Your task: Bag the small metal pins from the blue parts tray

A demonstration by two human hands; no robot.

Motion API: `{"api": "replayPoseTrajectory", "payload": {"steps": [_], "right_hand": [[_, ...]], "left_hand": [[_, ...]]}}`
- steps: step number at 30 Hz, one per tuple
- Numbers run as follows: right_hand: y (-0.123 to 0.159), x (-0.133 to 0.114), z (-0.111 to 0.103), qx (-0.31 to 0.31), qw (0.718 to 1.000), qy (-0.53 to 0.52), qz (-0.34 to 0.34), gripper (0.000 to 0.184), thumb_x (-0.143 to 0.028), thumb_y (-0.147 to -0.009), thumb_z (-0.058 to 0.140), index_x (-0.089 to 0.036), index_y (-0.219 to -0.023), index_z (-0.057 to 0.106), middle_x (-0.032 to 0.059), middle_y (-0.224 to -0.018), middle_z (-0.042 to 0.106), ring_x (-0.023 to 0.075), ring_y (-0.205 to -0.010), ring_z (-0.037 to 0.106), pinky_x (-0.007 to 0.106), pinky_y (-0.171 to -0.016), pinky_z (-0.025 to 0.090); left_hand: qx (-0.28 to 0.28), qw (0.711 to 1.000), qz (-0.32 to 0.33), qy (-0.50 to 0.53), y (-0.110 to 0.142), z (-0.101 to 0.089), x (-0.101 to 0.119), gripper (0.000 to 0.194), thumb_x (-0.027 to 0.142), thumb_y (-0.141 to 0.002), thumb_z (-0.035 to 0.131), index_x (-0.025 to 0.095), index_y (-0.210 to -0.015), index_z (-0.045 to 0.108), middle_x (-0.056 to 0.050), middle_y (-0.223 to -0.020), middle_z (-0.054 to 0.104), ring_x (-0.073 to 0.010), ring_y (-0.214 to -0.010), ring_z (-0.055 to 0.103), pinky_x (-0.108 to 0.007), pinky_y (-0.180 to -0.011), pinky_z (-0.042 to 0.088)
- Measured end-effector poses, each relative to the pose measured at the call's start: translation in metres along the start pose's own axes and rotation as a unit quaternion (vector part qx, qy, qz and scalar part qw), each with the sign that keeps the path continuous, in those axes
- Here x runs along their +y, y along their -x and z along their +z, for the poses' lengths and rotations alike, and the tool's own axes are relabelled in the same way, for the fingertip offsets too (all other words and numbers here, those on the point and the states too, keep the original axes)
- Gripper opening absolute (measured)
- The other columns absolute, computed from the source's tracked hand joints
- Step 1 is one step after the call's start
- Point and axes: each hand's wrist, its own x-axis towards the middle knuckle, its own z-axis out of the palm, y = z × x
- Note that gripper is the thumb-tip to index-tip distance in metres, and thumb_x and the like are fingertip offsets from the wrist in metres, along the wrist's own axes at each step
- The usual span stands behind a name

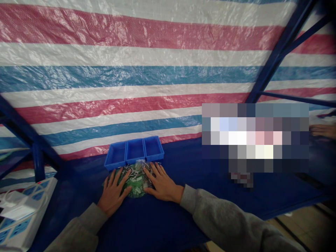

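My left hand (113, 190) lies with spread fingers on the left side of a clear plastic bag (136, 189) that looks green inside. On the bag's right side rests my right hand (161, 182), its fingers also apart. Many small metal pieces, like screws or pins (134, 173), are scattered between the two hands; whether they are in the bag or on top of it I cannot tell. Just behind the bag stand three joined blue bins, the left bin (115, 154), the middle bin (135, 149) and the right bin (153, 147), with no contents visible.
A power strip (28, 220) with a white charger and cables (21, 203) sits at the left. Blue metal frame bars (278, 59) and a striped plastic sheet (131, 80) stand behind the dark blue table (157, 227). Another person's hand (322, 130) shows at far right, beside a blurred-out area.
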Motion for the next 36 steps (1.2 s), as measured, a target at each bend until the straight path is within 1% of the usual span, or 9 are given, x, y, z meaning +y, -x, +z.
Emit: {"api": "replayPoseTrajectory", "payload": {"steps": [4,10,13,18,21,24,29,32,36], "right_hand": [[-0.004,-0.003,0.003,-0.002,1.0,-0.001,-0.013,0.081,-0.062,-0.083,0.038,-0.018,-0.144,0.009,0.0142,-0.149,0.004,0.0345,-0.135,0.004,0.051,-0.107,0.016],[-0.01,-0.006,0.003,-0.011,1.0,-0.005,-0.025,0.084,-0.062,-0.083,0.039,-0.013,-0.144,0.008,0.0166,-0.149,0.005,0.0331,-0.136,0.003,0.049,-0.108,0.016],[-0.01,-0.005,0.001,-0.014,0.999,-0.013,-0.026,0.084,-0.063,-0.082,0.039,-0.015,-0.144,0.008,0.0156,-0.149,0.005,0.032,-0.136,0.004,0.048,-0.108,0.016],[-0.007,-0.008,-0.001,0.009,1.0,-0.012,-0.012,0.082,-0.062,-0.081,0.041,-0.019,-0.144,0.009,0.0137,-0.149,0.005,0.0317,-0.136,0.008,0.047,-0.107,0.017],[-0.006,-0.011,-0.003,0.031,0.999,0.006,-0.005,0.085,-0.062,-0.08,0.044,-0.019,-0.144,0.008,0.0153,-0.149,0.006,0.0331,-0.135,0.01,0.048,-0.106,0.017],[-0.004,-0.014,-0.006,0.054,0.998,0.032,0.008,0.085,-0.064,-0.077,0.045,-0.021,-0.144,0.013,0.0159,-0.148,0.008,0.0357,-0.134,0.013,0.052,-0.105,0.016],[0.001,-0.01,-0.008,0.079,0.992,0.054,0.077,0.086,-0.07,-0.075,0.041,-0.02,-0.142,0.021,0.0176,-0.147,0.016,0.0384,-0.132,0.016,0.056,-0.102,0.014],[0.002,-0.004,-0.005,0.078,0.99,0.054,0.106,0.087,-0.072,-0.075,0.038,-0.019,-0.142,0.023,0.0183,-0.146,0.016,0.0392,-0.132,0.013,0.057,-0.102,0.011],[0.001,0.001,0.001,0.053,0.992,0.041,0.108,0.086,-0.072,-0.075,0.037,-0.019,-0.141,0.024,0.0184,-0.147,0.015,0.0383,-0.134,0.009,0.057,-0.103,0.01]], "left_hand": [[0.011,1.0,0.001,0.017,-0.005,0.002,0.003,0.054,0.044,-0.089,0.035,0.035,-0.14,0.017,-0.003,-0.146,0.025,-0.0306,-0.133,0.02,-0.054,-0.101,0.026],[-0.003,0.998,-0.03,0.056,-0.01,0.006,0.006,0.053,0.042,-0.091,0.033,0.033,-0.14,0.016,-0.004,-0.146,0.025,-0.0295,-0.135,0.016,-0.054,-0.103,0.024],[-0.008,0.994,-0.039,0.098,-0.011,0.003,0.004,0.049,0.039,-0.093,0.028,0.034,-0.14,0.017,-0.001,-0.146,0.026,-0.0268,-0.135,0.016,-0.052,-0.106,0.023],[-0.008,0.987,-0.061,0.151,-0.01,-0.003,0.003,0.045,0.035,-0.095,0.019,0.033,-0.14,0.02,-0.001,-0.145,0.028,-0.0237,-0.135,0.017,-0.051,-0.107,0.021],[-0.008,0.99,-0.059,0.13,-0.01,-0.003,0.006,0.049,0.04,-0.093,0.027,0.033,-0.14,0.019,-0.003,-0.146,0.026,-0.0267,-0.136,0.015,-0.054,-0.106,0.02],[-0.004,0.994,-0.05,0.096,-0.011,0.0,0.009,0.054,0.045,-0.09,0.034,0.034,-0.14,0.018,-0.004,-0.146,0.024,-0.0298,-0.136,0.012,-0.057,-0.105,0.019],[-0.008,0.996,-0.044,0.072,-0.01,0.001,0.01,0.055,0.045,-0.089,0.035,0.035,-0.14,0.016,-0.004,-0.147,0.022,-0.0302,-0.136,0.012,-0.057,-0.104,0.018],[-0.001,0.997,-0.039,0.064,-0.01,0.001,0.009,0.056,0.045,-0.089,0.037,0.035,-0.14,0.016,-0.004,-0.147,0.024,-0.0305,-0.135,0.014,-0.057,-0.104,0.02],[0.011,0.998,-0.034,0.052,-0.01,0.003,0.009,0.057,0.045,-0.088,0.038,0.035,-0.14,0.016,-0.004,-0.146,0.025,-0.0306,-0.135,0.015,-0.057,-0.103,0.021]]}}
